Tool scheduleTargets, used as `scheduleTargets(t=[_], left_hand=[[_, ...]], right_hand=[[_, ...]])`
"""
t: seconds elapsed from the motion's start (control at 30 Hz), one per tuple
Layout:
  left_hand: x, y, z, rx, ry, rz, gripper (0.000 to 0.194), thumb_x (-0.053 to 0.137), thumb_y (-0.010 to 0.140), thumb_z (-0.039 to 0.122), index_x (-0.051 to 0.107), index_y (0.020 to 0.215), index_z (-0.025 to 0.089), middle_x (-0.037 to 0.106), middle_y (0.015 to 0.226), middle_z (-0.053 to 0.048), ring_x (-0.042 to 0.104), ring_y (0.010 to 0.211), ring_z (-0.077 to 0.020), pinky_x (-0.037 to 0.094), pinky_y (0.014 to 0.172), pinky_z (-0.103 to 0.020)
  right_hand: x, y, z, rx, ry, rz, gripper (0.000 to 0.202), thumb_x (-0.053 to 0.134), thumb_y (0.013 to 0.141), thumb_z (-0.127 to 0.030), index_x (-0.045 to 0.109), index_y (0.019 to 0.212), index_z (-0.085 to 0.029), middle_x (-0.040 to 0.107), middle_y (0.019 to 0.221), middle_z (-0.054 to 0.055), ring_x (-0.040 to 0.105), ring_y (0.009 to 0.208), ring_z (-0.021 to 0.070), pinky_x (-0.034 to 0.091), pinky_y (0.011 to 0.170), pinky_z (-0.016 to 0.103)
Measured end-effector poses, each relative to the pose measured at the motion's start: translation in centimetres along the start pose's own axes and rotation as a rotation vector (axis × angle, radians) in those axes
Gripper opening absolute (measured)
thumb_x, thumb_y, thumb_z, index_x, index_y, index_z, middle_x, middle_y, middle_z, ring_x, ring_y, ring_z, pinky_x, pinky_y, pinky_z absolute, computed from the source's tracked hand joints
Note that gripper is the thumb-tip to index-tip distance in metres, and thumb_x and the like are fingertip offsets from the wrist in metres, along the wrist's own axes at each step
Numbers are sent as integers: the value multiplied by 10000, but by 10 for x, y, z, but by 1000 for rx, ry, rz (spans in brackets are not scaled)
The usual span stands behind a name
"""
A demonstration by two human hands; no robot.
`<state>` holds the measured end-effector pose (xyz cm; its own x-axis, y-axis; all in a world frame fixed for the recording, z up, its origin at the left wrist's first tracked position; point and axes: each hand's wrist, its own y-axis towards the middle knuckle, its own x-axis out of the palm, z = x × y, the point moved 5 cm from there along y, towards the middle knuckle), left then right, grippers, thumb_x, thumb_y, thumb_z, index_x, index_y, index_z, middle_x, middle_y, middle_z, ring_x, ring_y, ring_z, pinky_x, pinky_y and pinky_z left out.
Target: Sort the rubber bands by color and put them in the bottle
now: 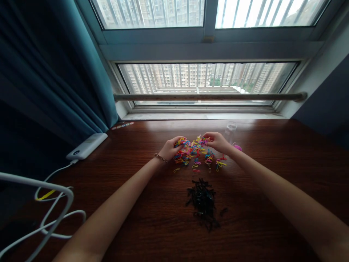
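I count one heap of small multicoloured rubbery loops (193,148), too many to tally. At heap: two bare hands, one left hand (170,148), one right hand (217,142). Near side of heap: one tangle of thin black strips (203,202), number unclear. Right of heap: one clear cylindrical jar (230,133), one pink round object (237,147). Left: one white rectangular device (88,146).

Power bank (88,145): white, at the left edge of the surface (152,225). White cables (70,198): one plugged into its near end. Dots (122,126): in a row at the far left corner. Curtain (81,80): beside that corner. Rail (209,97): parallel to the far edge, before the window (163,35).
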<state>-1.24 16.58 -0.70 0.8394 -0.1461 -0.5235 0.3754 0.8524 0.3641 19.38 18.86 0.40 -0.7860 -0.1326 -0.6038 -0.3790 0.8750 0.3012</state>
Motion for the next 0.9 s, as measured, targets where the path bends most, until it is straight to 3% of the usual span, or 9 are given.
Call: scheduleTargets(t=[0.13, 0.37, 0.57, 0.67, 0.8, 0.9], left_hand=[[-15, -1, 0, -31, 26, -49, 356, 472, 802, 374, 555, 1069, 154, 631, 980, -75, 580, 899, -196, 451, 817, -303], [-23, 0, 4, -26, 124, -109, 417, 387, 839, 426, 524, 1104, 135, 577, 1108, -92, 524, 1029, -216, 390, 912, -333], [-17, -3, -3, -108, 34, -144, 553, 411, 829, 397, 282, 1289, 119, 496, 1221, -153, 504, 1067, -215, 392, 908, -377], [-18, -8, -3, -118, 38, -135, 592, 462, 797, 390, 259, 1290, 132, 467, 1245, -152, 468, 1115, -210, 392, 913, -372], [-32, -26, -1, -152, 278, -70, 556, 564, 707, 425, 427, 1159, 130, 543, 1092, -125, 540, 968, -211, 442, 816, -347], [-39, -50, -1, -236, 464, -81, 614, 673, 553, 495, 500, 1024, 141, 572, 916, -77, 564, 796, -203, 454, 706, -323]], right_hand=[[-12, 0, -4, 3, 66, -12, 155, 580, 653, -174, 641, 791, -137, 649, 735, 32, 582, 671, 147, 464, 627, 265], [-20, -3, -19, -10, 143, -48, 194, 576, 677, -165, 651, 853, -130, 667, 851, 62, 615, 767, 167, 499, 716, 289], [-9, -11, -32, -47, 152, -167, 282, 521, 723, -128, 647, 967, -195, 624, 1054, 42, 569, 978, 169, 473, 846, 302], [-6, -20, -30, -29, 146, -192, 282, 528, 738, -157, 630, 997, -203, 621, 1056, 38, 576, 963, 159, 486, 827, 297], [-11, -45, -18, 36, -89, -175, 238, 546, 752, -216, 630, 971, -174, 652, 882, 55, 610, 731, 153, 505, 674, 292], [-15, -71, -9, 52, -381, -189, 330, 619, 712, -316, 609, 1011, -175, 614, 849, 73, 587, 708, 182, 471, 662, 310]])
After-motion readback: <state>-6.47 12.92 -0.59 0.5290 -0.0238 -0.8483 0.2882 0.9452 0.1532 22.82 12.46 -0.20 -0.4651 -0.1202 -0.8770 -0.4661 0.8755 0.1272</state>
